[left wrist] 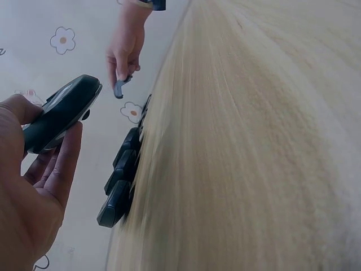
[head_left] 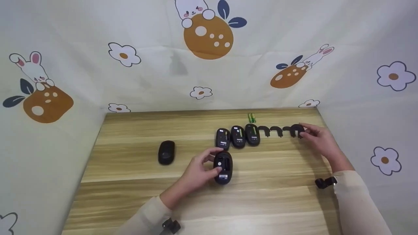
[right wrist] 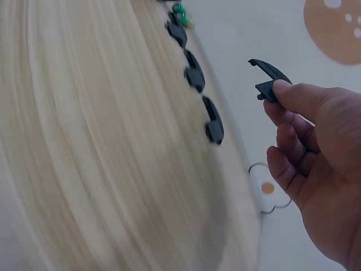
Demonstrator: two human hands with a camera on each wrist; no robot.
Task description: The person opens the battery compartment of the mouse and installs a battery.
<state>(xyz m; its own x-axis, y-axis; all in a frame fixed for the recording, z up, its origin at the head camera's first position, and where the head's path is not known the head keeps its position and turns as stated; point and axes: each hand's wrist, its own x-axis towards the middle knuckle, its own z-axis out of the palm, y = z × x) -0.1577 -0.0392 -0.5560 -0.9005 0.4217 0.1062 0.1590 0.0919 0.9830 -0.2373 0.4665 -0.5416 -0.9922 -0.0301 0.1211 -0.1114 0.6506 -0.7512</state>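
Note:
My left hand (head_left: pixel 198 169) grips a black computer mouse (head_left: pixel 223 178) by its sides, raised off the table. Its underside faces up in the head view, with the battery compartment uncovered and no battery visible in it. At the right, my right hand (head_left: pixel 320 140) pinches a black curved battery cover (right wrist: pixel 273 72) between thumb and fingers, also off the table. Three similar covers (right wrist: pixel 213 131) lie in a row nearby. Left of them, three mice (head_left: pixel 252 138) lie upside down side by side, with a green battery visible in their open compartments.
Two green batteries (head_left: pixel 251 117) lie near the back edge of the wooden table (head_left: pixel 130 192). Another black mouse (head_left: pixel 166 152) sits right side up on the left. A patterned cloth (head_left: pixel 156 78) hangs behind the table and along both sides.

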